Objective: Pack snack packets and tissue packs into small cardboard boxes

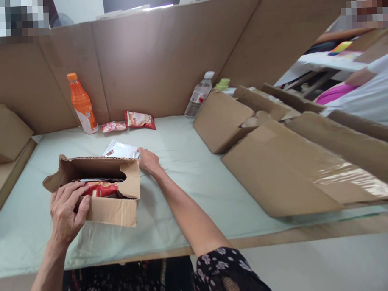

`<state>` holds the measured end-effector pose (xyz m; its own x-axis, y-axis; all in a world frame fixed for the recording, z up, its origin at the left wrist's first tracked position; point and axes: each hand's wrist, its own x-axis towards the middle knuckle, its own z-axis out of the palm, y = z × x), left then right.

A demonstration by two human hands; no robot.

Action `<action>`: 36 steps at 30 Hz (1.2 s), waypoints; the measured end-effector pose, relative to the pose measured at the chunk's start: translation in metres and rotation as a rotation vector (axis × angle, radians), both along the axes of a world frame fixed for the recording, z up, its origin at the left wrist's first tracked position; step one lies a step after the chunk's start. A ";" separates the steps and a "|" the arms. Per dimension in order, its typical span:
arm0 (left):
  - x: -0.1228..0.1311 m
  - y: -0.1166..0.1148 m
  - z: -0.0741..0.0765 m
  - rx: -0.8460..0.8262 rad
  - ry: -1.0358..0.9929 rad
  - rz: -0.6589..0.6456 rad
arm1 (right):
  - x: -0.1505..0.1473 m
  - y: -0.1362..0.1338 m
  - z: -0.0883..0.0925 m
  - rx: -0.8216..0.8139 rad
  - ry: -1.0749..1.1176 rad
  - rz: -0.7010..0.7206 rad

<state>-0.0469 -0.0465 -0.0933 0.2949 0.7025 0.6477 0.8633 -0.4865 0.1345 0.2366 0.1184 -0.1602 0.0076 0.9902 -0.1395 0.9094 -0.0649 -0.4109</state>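
A small open cardboard box [111, 210] sits on the pale green table cover [189, 184] near the front left, with red snack packets [101, 189] inside. My left hand [67, 209] grips the box's near rim, fingers curled over the edge and into it. My right hand [149, 160] reaches behind the box and is closed on a white packet [119, 149] lying flat on the table.
An orange drink bottle [82, 105], two red snack packets [139, 120] and a clear water bottle [198, 95] stand along the back cardboard wall [159, 57]. Larger open cardboard boxes [277, 168] fill the right side. Another box [5, 133] sits far left. Other people appear at the upper corners.
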 end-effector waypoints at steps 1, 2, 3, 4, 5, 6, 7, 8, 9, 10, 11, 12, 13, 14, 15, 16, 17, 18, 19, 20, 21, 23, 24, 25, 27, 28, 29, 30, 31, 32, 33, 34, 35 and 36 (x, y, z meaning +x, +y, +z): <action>0.001 -0.001 0.000 0.004 -0.004 0.006 | 0.000 -0.003 0.000 0.002 -0.002 0.002; 0.001 -0.002 0.000 0.007 -0.009 0.014 | -0.001 -0.005 0.000 0.005 -0.003 0.004; 0.001 -0.002 -0.001 0.007 -0.013 0.021 | -0.002 -0.008 0.000 0.008 -0.004 0.006; 0.001 -0.003 -0.001 0.007 -0.016 0.026 | -0.002 -0.009 0.001 0.010 -0.004 0.008; 0.001 -0.003 -0.001 0.009 -0.018 0.029 | -0.003 -0.010 0.001 0.010 -0.006 0.010; 0.000 -0.004 -0.001 0.011 -0.018 0.030 | -0.003 -0.010 0.002 0.009 -0.008 0.011; 0.000 -0.004 -0.002 0.014 -0.017 0.027 | -0.004 -0.010 0.003 0.009 -0.011 0.012; -0.001 -0.003 -0.002 0.018 -0.015 0.021 | -0.004 -0.009 0.004 0.009 -0.015 0.014; -0.001 -0.003 -0.003 0.022 -0.013 0.015 | -0.004 -0.009 0.006 0.009 -0.021 0.019; -0.001 -0.002 -0.003 0.022 -0.011 0.010 | -0.003 -0.008 0.007 0.010 -0.028 0.027; -0.001 -0.002 -0.004 0.023 -0.009 0.005 | -0.003 -0.008 0.008 0.009 -0.038 0.037; -0.001 -0.001 -0.005 0.024 -0.006 0.002 | -0.004 -0.008 0.008 0.006 -0.050 0.048; -0.001 -0.001 -0.005 0.027 -0.003 -0.001 | -0.004 -0.009 0.008 0.002 -0.063 0.060; 0.000 -0.001 -0.005 0.029 0.000 -0.004 | -0.004 -0.009 0.009 -0.002 -0.078 0.071; 0.001 -0.001 -0.006 0.034 0.001 -0.007 | -0.005 -0.010 0.009 -0.006 -0.092 0.080; 0.001 -0.001 -0.005 0.039 0.003 -0.009 | -0.005 -0.010 0.009 -0.010 -0.104 0.088; 0.002 -0.001 -0.005 0.043 0.002 -0.010 | -0.006 -0.010 0.009 -0.014 -0.114 0.096; 0.002 -0.001 -0.005 0.041 0.001 -0.010 | -0.006 -0.010 0.009 -0.017 -0.122 0.102; 0.002 -0.002 -0.004 0.037 0.000 -0.010 | -0.007 -0.010 0.009 -0.021 -0.128 0.107; 0.002 -0.003 -0.003 0.031 0.000 -0.011 | -0.007 -0.010 0.009 -0.023 -0.132 0.111; 0.001 -0.004 -0.002 0.028 0.003 -0.014 | -0.006 -0.010 0.008 -0.025 -0.136 0.115; 0.000 -0.006 -0.001 0.022 0.015 -0.023 | -0.005 -0.010 0.008 -0.022 -0.139 0.120; -0.001 -0.007 0.000 0.022 0.023 -0.029 | -0.003 -0.010 0.007 -0.019 -0.141 0.123; -0.001 -0.008 0.000 0.022 0.030 -0.034 | -0.002 -0.010 0.007 -0.015 -0.141 0.127; -0.002 -0.009 0.001 0.019 0.033 -0.046 | 0.002 -0.012 0.007 -0.003 -0.140 0.140; -0.003 -0.009 0.001 0.019 0.029 -0.052 | 0.003 -0.014 0.006 0.007 -0.139 0.152; -0.003 -0.009 0.001 0.019 0.024 -0.056 | 0.004 -0.016 0.006 0.022 -0.137 0.168; -0.003 -0.009 0.001 0.022 0.021 -0.058 | 0.004 -0.019 0.006 0.041 -0.136 0.189; -0.002 -0.008 0.001 0.028 0.021 -0.058 | 0.004 -0.021 0.006 0.062 -0.137 0.214; -0.002 -0.007 0.000 0.035 0.025 -0.057 | 0.002 -0.023 0.005 0.081 -0.139 0.242; -0.001 -0.006 0.000 0.040 0.031 -0.056 | 0.000 -0.025 0.005 0.097 -0.144 0.270; -0.001 -0.005 0.000 0.043 0.037 -0.055 | -0.002 -0.026 0.005 0.109 -0.151 0.295; 0.000 -0.004 0.000 0.046 0.042 -0.054 | -0.005 -0.026 0.004 0.117 -0.159 0.314; 0.000 -0.003 0.000 0.045 0.046 -0.053 | -0.007 -0.025 0.004 0.122 -0.168 0.327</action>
<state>-0.0469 -0.0500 -0.0928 0.3610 0.6555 0.6633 0.8408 -0.5365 0.0727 0.2293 0.0933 -0.1561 -0.2989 0.9533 -0.0446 0.9291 0.2800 -0.2417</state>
